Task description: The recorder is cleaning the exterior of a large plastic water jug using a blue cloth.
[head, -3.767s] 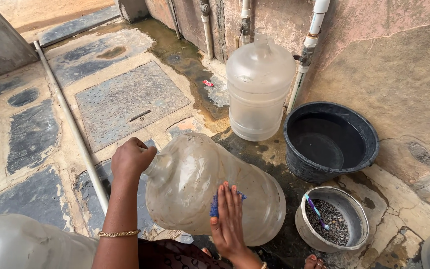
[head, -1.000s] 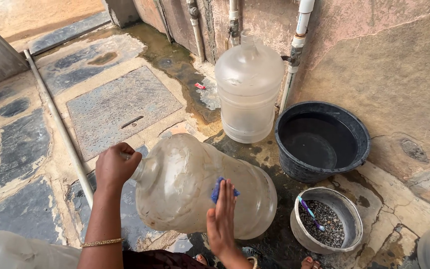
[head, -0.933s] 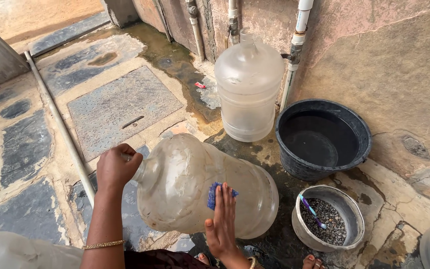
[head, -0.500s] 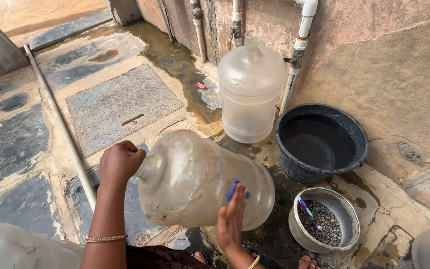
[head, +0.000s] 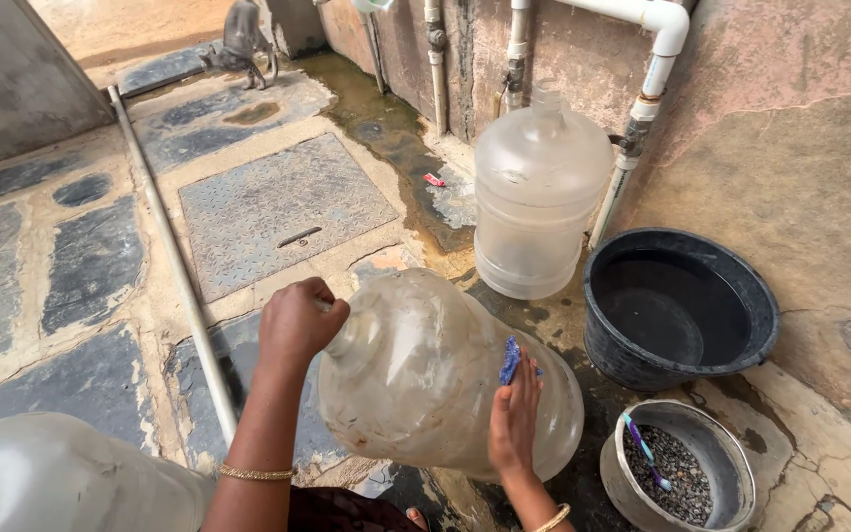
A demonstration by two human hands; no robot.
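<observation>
Your left hand [head: 297, 320] has its fingers curled tight around the neck of the tilted water jug [head: 435, 379], held over the wet stone floor [head: 81, 286]. Your right hand [head: 514, 424] presses what looks like a blue scrubber [head: 510, 361] flat against the jug's side, fingers together. Right of it sit a black tub [head: 682, 305] and a steel pot [head: 677, 478].

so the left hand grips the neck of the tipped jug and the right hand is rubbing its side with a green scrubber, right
Not quite: the scrubber is blue, not green, as the head view shows. The rest holds: the left hand grips the neck of the tipped jug, and the right hand presses the scrubber against its side.
</observation>
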